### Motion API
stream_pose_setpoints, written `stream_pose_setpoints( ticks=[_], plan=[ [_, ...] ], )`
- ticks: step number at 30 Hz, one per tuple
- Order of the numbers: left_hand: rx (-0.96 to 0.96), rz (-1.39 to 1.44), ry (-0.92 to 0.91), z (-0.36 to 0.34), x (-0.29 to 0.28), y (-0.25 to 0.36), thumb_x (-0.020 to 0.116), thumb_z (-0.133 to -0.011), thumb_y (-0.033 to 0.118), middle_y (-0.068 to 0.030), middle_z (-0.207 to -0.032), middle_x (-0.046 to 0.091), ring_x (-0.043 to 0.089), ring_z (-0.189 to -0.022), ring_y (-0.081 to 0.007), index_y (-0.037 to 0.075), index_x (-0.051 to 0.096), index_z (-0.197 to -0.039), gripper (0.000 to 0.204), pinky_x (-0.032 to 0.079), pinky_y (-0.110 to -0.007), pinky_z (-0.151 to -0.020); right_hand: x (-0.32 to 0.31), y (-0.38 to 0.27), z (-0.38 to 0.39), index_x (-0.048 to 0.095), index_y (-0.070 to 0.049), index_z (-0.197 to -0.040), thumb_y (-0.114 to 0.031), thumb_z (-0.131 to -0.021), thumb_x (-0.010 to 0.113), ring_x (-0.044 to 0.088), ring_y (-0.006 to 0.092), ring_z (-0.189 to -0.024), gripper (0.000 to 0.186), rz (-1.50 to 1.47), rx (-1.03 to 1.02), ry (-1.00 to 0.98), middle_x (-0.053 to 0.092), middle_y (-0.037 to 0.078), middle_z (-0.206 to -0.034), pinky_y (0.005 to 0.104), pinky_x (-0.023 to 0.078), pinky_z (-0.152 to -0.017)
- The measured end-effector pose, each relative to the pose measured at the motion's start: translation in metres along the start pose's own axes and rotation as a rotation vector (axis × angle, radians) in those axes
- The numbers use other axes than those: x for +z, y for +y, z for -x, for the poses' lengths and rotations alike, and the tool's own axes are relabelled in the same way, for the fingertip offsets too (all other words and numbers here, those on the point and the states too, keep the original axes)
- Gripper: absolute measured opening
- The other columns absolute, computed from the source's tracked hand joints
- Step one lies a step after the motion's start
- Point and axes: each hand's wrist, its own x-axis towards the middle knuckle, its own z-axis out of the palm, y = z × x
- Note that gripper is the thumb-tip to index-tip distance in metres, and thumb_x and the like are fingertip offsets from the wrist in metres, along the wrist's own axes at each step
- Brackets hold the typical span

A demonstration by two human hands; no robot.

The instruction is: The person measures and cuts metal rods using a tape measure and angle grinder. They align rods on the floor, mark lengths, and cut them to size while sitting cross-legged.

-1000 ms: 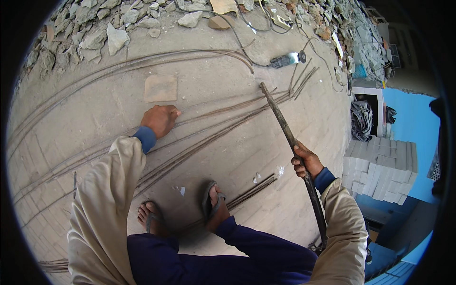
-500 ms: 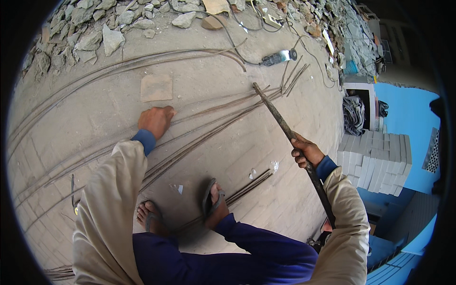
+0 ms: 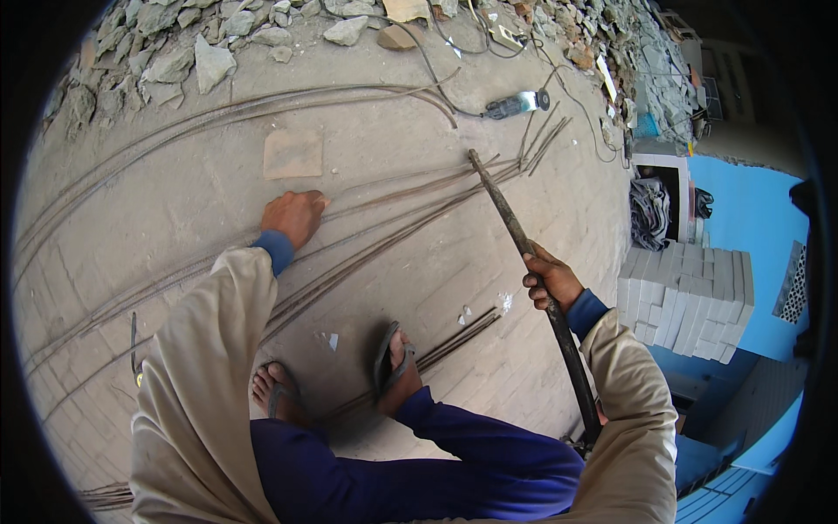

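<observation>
My right hand (image 3: 553, 278) is wrapped round a long dark metal pipe (image 3: 502, 205). The pipe slants from its far tip, over the ends of the steel rods, back to beside my right forearm. My left hand (image 3: 293, 218) is closed, low over the thin steel rods (image 3: 384, 205) on the ground. Its fingers are mostly turned away, so what they hold is hidden. Further rods (image 3: 327, 288) run in a bundle just nearer than that hand. A flat square tile-like piece (image 3: 293, 155) lies just beyond it.
Long bent rods (image 3: 218, 113) lie farther off, before broken rubble (image 3: 175, 65). An angle grinder (image 3: 517, 105) with a cable rests near a power socket strip (image 3: 504, 37). Short rods (image 3: 458, 341) lie by my sandalled feet. Stacked pale blocks (image 3: 685, 297) stand at right.
The pipe's lower part and my right hand have shifted slightly left. My left hand sits slightly farther right, still closed. The whole view has moved a little.
</observation>
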Motion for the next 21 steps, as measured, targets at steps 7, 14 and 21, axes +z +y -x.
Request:
stream_pose_setpoints(
  ticks=[7,14,21],
  plan=[
    [-0.025,0.010,0.033,-0.003,-0.003,0.001,0.058,-0.107,0.039,-0.0180,-0.094,0.078,0.075,-0.087,-0.0365,0.011,0.080,-0.107,0.036,0.059,-0.047,-0.085,0.038,-0.009,-0.004,0.049,-0.036,-0.142,-0.030,-0.109,0.060,0.038,0.0028,-0.051,0.035,-0.315,-0.011,-0.133,0.048,-0.004,-0.080,0.0184,0.034,-0.041],
    [0.054,0.005,0.036,0.006,0.010,-0.009,0.060,-0.106,0.037,-0.0186,-0.089,0.077,0.075,-0.081,-0.0371,0.012,0.079,-0.108,0.032,0.059,-0.047,-0.077,-0.011,-0.017,0.008,0.034,-0.038,-0.162,-0.036,-0.110,0.059,0.035,0.0026,-0.055,0.057,0.020,0.029,-0.110,0.047,-0.005,-0.082,0.0192,0.029,-0.042],
    [0.076,0.020,0.097,0.006,0.018,-0.013,0.062,-0.105,0.036,-0.0181,-0.087,0.077,0.075,-0.079,-0.0365,0.012,0.079,-0.107,0.029,0.059,-0.047,-0.075,-0.028,0.010,0.070,0.029,-0.036,-0.165,-0.021,-0.111,0.050,0.055,0.0074,-0.059,0.060,-0.412,0.004,-0.307,0.058,0.004,-0.100,0.0213,0.048,-0.041]
  ],
)
